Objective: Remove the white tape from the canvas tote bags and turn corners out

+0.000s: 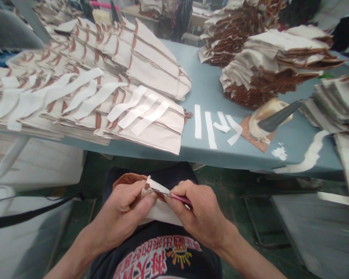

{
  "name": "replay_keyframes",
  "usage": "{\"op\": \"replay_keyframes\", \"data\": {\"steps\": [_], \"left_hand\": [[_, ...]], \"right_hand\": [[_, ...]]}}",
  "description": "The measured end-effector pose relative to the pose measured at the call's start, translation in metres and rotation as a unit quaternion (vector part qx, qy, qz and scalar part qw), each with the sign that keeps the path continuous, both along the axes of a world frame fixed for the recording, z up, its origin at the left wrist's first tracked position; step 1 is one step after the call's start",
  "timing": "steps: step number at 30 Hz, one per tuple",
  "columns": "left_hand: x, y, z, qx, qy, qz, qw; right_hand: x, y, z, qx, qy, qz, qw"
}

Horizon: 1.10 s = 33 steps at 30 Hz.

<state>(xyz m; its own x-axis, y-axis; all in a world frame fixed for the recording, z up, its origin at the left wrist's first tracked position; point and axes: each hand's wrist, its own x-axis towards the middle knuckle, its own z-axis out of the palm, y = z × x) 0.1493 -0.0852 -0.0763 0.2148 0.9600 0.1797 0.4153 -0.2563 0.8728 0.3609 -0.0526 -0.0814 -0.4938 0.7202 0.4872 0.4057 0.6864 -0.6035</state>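
Observation:
Over my lap, my left hand point(125, 207) pinches a folded cream fabric piece with a brown leather edge point(159, 211), fingers closed on it. My right hand point(199, 213) is closed round a thin pink tool point(180, 199) whose tip rests against the piece's brown seam. Both hands meet below the front edge of the blue-grey table point(203, 83).
Rows of cream pieces with brown trim and white strips point(113, 97) cover the table's left. Loose white strips point(211, 126) lie in the middle. A glue-smeared block with a grey brush handle point(275, 118) sits to the right. Tall stacks point(273, 62) stand behind.

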Motion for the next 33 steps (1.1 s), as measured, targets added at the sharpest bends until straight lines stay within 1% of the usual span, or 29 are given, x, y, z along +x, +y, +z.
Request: {"op": "replay_keyframes", "data": {"steps": [5, 9, 11, 15, 17, 18, 19, 21, 23, 24, 26, 28, 31, 33], "left_hand": [[0.001, -0.001, 0.0, -0.011, 0.009, -0.017, 1.0], [0.007, -0.002, 0.001, -0.026, 0.018, 0.005, 0.999], [0.01, -0.002, 0.002, -0.035, 0.004, 0.014, 0.999], [0.015, 0.0, 0.001, -0.043, -0.024, 0.028, 0.998], [0.015, 0.0, 0.0, -0.035, -0.028, 0.026, 0.999], [0.015, -0.001, -0.001, -0.028, -0.029, 0.025, 0.999], [0.016, -0.002, -0.003, -0.025, -0.027, 0.024, 0.999], [0.02, -0.005, -0.008, -0.027, -0.026, 0.011, 0.999], [0.028, -0.009, -0.014, -0.044, -0.031, -0.026, 0.998], [0.034, -0.012, -0.018, -0.054, -0.036, -0.048, 0.997], [0.044, -0.016, -0.023, -0.071, -0.055, -0.079, 0.993], [0.049, -0.018, -0.025, -0.09, -0.07, -0.08, 0.99], [0.044, -0.016, -0.02, -0.131, -0.079, -0.067, 0.986], [0.035, -0.014, -0.015, -0.142, -0.076, -0.045, 0.986]], "right_hand": [[0.002, 0.001, -0.002, 0.074, -0.017, 0.016, 0.997], [0.001, 0.0, -0.006, 0.1, -0.008, 0.017, 0.995], [-0.001, -0.002, -0.009, 0.111, -0.009, 0.009, 0.994], [-0.003, -0.005, -0.014, 0.126, -0.016, -0.027, 0.991], [-0.003, -0.007, -0.016, 0.097, 0.018, -0.02, 0.995], [-0.002, -0.008, -0.017, 0.068, 0.039, -0.014, 0.997], [-0.002, -0.008, -0.017, 0.027, 0.058, -0.009, 0.998], [-0.002, -0.009, -0.015, -0.077, 0.086, -0.006, 0.993], [-0.005, -0.01, -0.01, -0.175, 0.111, -0.005, 0.978], [-0.007, -0.01, -0.006, -0.208, 0.125, -0.005, 0.97], [-0.01, -0.007, 0.001, -0.234, 0.154, -0.013, 0.96], [-0.009, -0.003, 0.008, -0.233, 0.18, -0.042, 0.955], [0.0, 0.003, 0.012, -0.232, 0.193, -0.096, 0.948], [0.006, 0.005, 0.01, -0.262, 0.185, -0.086, 0.943]]}}
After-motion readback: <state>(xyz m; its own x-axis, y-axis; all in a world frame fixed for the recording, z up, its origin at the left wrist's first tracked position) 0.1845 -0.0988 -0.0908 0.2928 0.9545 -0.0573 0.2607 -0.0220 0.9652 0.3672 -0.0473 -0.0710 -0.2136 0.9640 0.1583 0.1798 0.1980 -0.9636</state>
